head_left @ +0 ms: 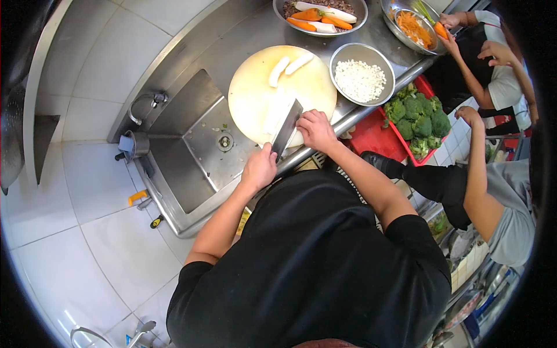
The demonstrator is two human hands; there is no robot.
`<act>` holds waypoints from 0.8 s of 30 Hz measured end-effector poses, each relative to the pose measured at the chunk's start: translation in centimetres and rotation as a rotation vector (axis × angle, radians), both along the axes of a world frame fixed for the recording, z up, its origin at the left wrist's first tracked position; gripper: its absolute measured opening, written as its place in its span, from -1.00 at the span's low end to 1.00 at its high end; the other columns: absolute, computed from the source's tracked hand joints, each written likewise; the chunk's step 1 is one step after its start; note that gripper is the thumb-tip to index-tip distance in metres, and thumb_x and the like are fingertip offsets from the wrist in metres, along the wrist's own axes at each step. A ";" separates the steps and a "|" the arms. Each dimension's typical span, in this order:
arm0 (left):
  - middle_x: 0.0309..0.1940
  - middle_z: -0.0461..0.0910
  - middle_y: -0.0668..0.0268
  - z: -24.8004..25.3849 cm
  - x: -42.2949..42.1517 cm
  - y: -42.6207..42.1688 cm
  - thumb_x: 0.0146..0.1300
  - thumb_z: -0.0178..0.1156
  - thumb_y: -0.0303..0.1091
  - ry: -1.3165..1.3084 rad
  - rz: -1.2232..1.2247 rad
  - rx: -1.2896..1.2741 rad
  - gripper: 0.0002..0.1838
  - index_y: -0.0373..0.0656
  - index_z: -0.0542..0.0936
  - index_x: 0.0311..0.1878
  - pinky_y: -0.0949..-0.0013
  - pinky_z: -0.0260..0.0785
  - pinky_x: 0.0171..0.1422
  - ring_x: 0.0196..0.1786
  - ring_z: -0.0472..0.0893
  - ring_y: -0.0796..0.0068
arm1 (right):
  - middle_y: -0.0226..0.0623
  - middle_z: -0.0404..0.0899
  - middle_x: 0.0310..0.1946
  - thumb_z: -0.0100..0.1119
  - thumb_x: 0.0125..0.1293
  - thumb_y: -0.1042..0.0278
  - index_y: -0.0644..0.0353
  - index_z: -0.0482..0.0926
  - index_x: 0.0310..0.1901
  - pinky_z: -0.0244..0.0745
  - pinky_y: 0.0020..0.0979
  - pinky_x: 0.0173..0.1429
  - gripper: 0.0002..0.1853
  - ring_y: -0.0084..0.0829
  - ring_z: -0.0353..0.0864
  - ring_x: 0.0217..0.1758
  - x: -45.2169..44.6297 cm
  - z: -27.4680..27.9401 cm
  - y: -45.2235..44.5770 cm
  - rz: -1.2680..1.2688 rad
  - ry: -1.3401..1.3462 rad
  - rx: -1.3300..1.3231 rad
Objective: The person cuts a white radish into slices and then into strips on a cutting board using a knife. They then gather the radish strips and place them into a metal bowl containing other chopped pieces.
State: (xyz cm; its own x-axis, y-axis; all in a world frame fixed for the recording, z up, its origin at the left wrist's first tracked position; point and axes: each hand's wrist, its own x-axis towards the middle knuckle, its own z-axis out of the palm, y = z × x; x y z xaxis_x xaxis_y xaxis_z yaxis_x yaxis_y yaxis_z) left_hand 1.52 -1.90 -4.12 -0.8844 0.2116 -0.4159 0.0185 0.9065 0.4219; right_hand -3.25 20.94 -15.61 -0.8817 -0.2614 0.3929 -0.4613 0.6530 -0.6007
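My left hand (259, 168) grips a cleaver (286, 130) at its near end, the broad dark blade slanting up and away over a round cutting board (246, 95). Close against the blade's right side, my right hand (316, 130) is closed with bent fingers on a white root vegetable (297, 140), mostly hidden by hand and blade. Toward the board's far side lie two peeled white lengths, a left one (279, 71) and a right one (299, 63). A steel bowl (334, 72) of small white cubes (360, 80) stands right of the board.
A sink (200, 145) with a tap (152, 103) lies left. Farther back, a bowl (362, 17) holds carrots and white roots. Red crates (377, 136) with broccoli (419, 116) sit at right. Co-workers stand there, one holding a carrot (441, 29) over a bowl (400, 35).
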 end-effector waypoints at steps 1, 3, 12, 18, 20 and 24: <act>-0.30 0.68 -0.29 -0.2 0.2 -0.2 0.54 0.07 -0.25 0.002 -0.009 0.009 -0.74 -0.25 0.46 0.08 -0.32 0.48 0.01 -0.17 0.67 -0.41 | -0.40 0.64 -0.17 0.35 0.24 0.39 0.04 0.72 -0.23 0.44 -0.19 0.20 -0.92 -0.27 0.60 0.06 -0.1 -0.1 0.0 -0.003 0.015 -0.002; -0.31 0.68 -0.29 -0.3 0.6 -0.9 0.54 0.07 -0.25 -0.011 -0.007 0.014 -0.74 -0.26 0.46 0.07 -0.32 0.49 0.01 -0.17 0.68 -0.41 | -0.41 0.64 -0.20 0.35 0.24 0.39 0.03 0.72 -0.24 0.43 -0.21 0.19 -0.93 -0.28 0.60 0.04 0.0 -0.1 0.1 -0.007 0.030 -0.005; -0.35 0.68 -0.30 1.0 0.2 -0.8 0.55 0.07 -0.25 -0.061 -0.056 -0.085 -0.74 -0.26 0.45 0.07 -0.33 0.52 -0.02 -0.20 0.70 -0.41 | -0.43 0.66 -0.22 0.37 0.19 0.41 0.04 0.71 -0.27 0.42 -0.23 0.17 -0.92 -0.30 0.61 0.04 0.0 0.1 0.0 -0.020 0.033 -0.024; -0.37 0.67 -0.30 0.3 0.1 0.0 0.55 0.07 -0.24 -0.074 -0.054 -0.091 -0.74 -0.24 0.43 0.08 -0.33 0.53 -0.02 -0.22 0.70 -0.43 | -0.43 0.67 -0.20 0.38 0.19 0.40 0.05 0.72 -0.26 0.42 -0.22 0.18 -0.91 -0.32 0.62 0.05 0.1 0.2 -0.1 -0.029 0.027 -0.034; -0.38 0.67 -0.30 0.2 -0.2 0.3 0.55 0.07 -0.24 -0.081 -0.062 -0.098 -0.75 -0.23 0.43 0.09 -0.33 0.53 -0.03 -0.22 0.70 -0.43 | -0.43 0.67 -0.19 0.38 0.19 0.40 0.05 0.73 -0.25 0.42 -0.22 0.18 -0.91 -0.33 0.62 0.05 0.0 -0.3 0.2 -0.023 0.031 -0.039; -0.38 0.67 -0.29 0.2 -0.1 0.4 0.55 0.07 -0.25 -0.084 -0.055 -0.118 -0.75 -0.23 0.42 0.08 -0.34 0.53 -0.06 -0.24 0.70 -0.43 | -0.44 0.68 -0.19 0.39 0.19 0.39 0.04 0.73 -0.24 0.42 -0.22 0.18 -0.90 -0.33 0.62 0.05 0.0 -0.2 0.1 -0.030 0.030 -0.043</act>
